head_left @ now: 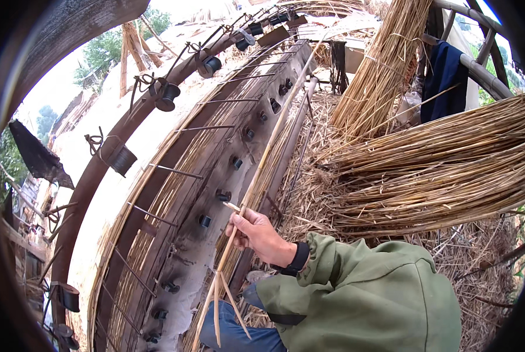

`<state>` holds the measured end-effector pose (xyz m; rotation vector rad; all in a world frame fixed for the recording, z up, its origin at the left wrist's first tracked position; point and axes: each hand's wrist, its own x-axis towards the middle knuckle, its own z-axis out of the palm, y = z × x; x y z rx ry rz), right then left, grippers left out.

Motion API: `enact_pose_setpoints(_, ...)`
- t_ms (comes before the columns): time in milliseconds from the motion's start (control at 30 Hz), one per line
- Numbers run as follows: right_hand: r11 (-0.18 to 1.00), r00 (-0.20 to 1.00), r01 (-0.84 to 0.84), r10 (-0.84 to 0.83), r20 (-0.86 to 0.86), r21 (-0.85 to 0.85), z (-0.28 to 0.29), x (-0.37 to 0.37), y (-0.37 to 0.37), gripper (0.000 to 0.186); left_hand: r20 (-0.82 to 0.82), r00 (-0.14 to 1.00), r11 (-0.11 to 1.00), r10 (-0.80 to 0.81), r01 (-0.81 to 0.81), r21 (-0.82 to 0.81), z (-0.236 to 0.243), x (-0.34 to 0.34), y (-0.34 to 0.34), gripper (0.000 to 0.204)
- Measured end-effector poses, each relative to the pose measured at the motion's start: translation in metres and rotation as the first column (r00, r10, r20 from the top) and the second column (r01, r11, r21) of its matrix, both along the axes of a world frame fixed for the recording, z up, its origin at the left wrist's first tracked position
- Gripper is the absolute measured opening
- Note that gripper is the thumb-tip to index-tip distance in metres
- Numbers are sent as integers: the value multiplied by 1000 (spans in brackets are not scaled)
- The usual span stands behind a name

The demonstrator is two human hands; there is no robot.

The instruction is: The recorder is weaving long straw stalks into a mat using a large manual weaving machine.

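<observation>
The right hand (pixel 256 234) is closed in a pinch, thumb against bent fingers, around a few pale reeds (pixel 267 156). Their long stalks slant from above the person's jeans (pixel 239 331), where the ends fan apart, up past the hand to the upper middle. The left hand is out of view, so its state cannot be told. The reeds run alongside a grey beam (pixel 247 158) studded with dark pegs. Beyond it are thin rods (pixel 176 171) and spools (pixel 166 97) on a curved pipe (pixel 85 190). Rightward, bundles (pixel 438 164) lie over loose straw (pixel 309 193), partly hidden by the green sleeve (pixel 362 293).
</observation>
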<state>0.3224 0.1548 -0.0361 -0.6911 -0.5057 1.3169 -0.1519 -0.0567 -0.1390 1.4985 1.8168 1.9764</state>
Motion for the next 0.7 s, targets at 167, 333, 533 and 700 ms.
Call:
enact_pose_setpoints(167,987,999,54,-54,-7,154,35,15,27,18,388,847,926,-363,282,251,51,65,12,36)
enact_pose_setpoints(333,996,995,43,-36,-95,74,50,21,55,18,632,614,874,-473,240,422,129,134,20,38)
enact_pose_setpoints(533,999,998,39,-37,-51,27,62,21,67,19,591,733,940,-336,297,166,79,108,19,53)
enact_pose_setpoints(700,1000,999,27,-26,-47,13,53,-4,55,21,648,721,915,-246,394,-91,101,160,17,56)
